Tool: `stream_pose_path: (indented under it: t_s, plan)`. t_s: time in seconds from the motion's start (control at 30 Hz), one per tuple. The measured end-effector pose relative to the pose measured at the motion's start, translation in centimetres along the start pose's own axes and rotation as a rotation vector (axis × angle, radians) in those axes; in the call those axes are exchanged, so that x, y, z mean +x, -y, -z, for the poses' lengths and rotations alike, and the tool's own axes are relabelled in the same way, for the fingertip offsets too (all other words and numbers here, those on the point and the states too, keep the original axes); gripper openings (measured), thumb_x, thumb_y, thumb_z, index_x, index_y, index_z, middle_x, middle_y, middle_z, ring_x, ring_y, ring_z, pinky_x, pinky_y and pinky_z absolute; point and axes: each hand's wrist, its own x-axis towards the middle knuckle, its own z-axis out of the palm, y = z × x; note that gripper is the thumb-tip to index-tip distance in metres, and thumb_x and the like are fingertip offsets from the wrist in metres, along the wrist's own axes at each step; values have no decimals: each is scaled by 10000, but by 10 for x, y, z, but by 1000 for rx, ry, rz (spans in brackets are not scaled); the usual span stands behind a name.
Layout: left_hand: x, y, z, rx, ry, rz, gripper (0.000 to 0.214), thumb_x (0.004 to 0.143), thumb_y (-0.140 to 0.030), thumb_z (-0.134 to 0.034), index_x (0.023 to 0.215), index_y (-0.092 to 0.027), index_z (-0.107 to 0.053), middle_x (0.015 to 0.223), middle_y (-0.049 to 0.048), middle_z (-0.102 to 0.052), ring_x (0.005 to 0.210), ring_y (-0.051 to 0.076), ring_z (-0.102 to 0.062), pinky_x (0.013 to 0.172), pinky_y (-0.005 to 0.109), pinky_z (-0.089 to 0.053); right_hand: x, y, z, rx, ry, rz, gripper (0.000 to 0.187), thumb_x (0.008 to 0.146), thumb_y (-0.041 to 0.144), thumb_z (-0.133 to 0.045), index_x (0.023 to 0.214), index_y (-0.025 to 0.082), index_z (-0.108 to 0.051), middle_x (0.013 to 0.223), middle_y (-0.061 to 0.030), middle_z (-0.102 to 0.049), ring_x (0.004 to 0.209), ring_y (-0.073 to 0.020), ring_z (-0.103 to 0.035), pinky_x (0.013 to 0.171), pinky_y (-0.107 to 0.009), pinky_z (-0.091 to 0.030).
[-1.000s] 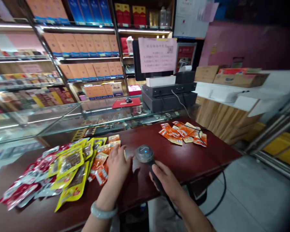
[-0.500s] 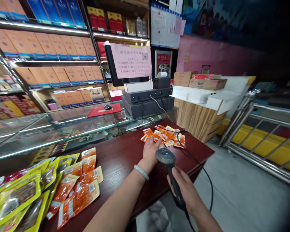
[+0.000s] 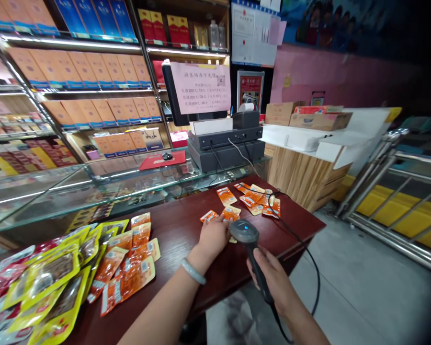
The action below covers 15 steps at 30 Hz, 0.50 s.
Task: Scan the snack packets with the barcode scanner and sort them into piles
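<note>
My right hand (image 3: 275, 282) is wrapped round the handle of a black barcode scanner (image 3: 244, 233), whose head hovers over the dark red table (image 3: 187, 227). My left hand (image 3: 212, 235) rests palm down on the table just left of the scanner head, its fingertips on small orange snack packets (image 3: 231, 213). A further cluster of orange packets (image 3: 256, 197) lies beyond, near the table's far right corner. The scanner's black cable (image 3: 301, 244) loops over that cluster and off the table edge.
A heap of yellow, red and orange snack bags (image 3: 57, 278) covers the table's left part. Behind it runs a glass display counter (image 3: 93, 182) with a cash register and monitor (image 3: 222, 139). Shelves of boxed goods (image 3: 86, 72) line the back wall. Metal railings (image 3: 398, 191) stand at right.
My left hand went from the orange packets by the left heap to the far right cluster, then drew back toward me, dragging a few packets with it. The scanner followed to the right.
</note>
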Motion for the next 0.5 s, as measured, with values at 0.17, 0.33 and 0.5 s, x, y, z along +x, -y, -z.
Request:
stream_pose_path:
  t_s: [0.17,0.33,0.5]
  plan:
    - [-19,14,2,-44,-156,64,376,841,-298,-616,1207,-227,-661,1260,85,-648,1162,220,-578,1017,317,-413,-6,-5,-6,16,40,-18,555,702,674,-720,972,208,-584,602,51,-553,440,-74,-432,412,-177,-288]
    - [-10,13,-5,76,-273,259,572,931,-495,-469,1370,-132,-527,1208,188,-645,1133,296,-570,944,413,-423,-15,-5,-8,-9,74,39,482,752,653,-691,865,202,-565,609,47,-547,448,-70,-426,419,-177,-280]
    - [12,11,-7,149,-197,226,490,875,-431,-580,1281,-157,-592,1150,178,-644,1124,304,-545,922,420,-410,-21,-2,-8,-41,76,96,457,796,640,-653,816,196,-544,605,47,-515,443,-69,-405,415,-182,-268]
